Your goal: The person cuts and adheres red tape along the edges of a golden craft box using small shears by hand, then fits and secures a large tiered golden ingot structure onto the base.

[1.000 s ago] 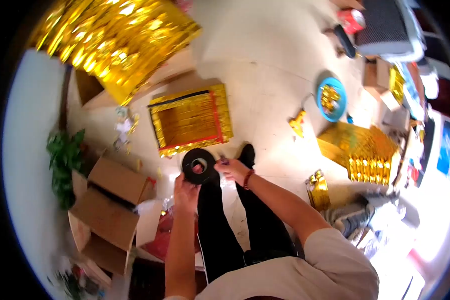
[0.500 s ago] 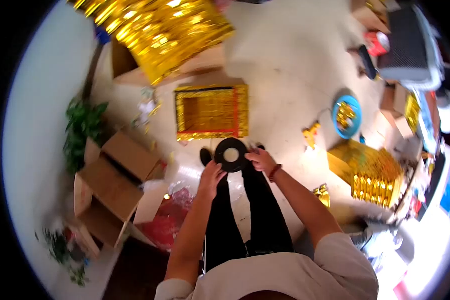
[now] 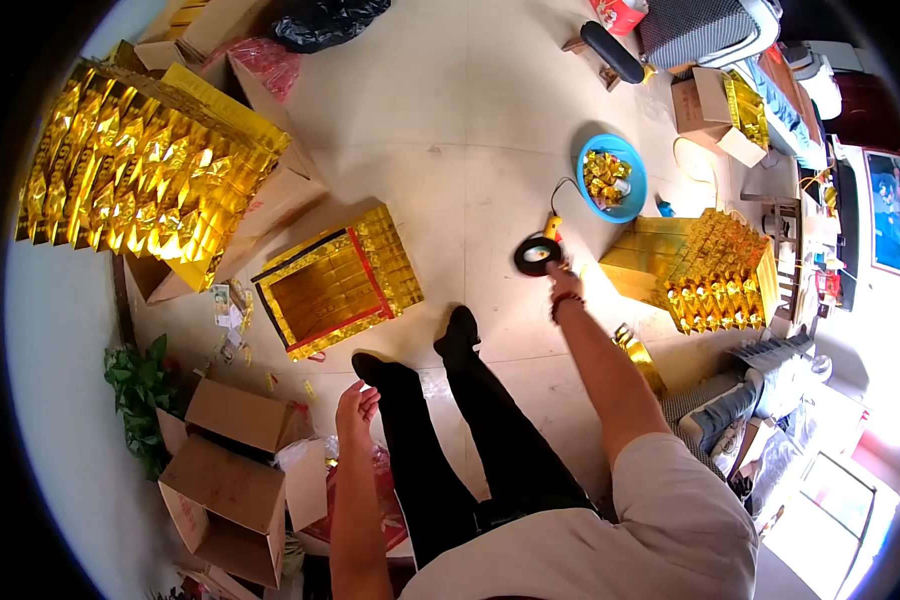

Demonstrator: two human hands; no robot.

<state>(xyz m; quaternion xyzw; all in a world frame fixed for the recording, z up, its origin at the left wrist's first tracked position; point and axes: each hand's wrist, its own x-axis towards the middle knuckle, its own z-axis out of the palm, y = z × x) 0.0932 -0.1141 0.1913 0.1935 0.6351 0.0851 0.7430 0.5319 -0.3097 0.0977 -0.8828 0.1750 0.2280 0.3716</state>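
Observation:
A roll of black tape is gripped at its edge by my right hand, reaching out to the right over the floor. Just beyond the roll lies a yellow tool with a black cord, its kind unclear. My left hand hangs near my left shoe, empty, its fingers loosely apart. On the floor ahead of my feet lies a gold-foil-covered box with an open cavity, edged in red and black strips.
A blue basin of gold pieces stands to the right, near a gold roof-like piece. Another large gold piece rests on a carton at left. Open cardboard boxes and a plant line the left side.
My left hand has let go of the tape roll. My right hand has carried it to the right, beside the yellow tool. My body and view have turned right.

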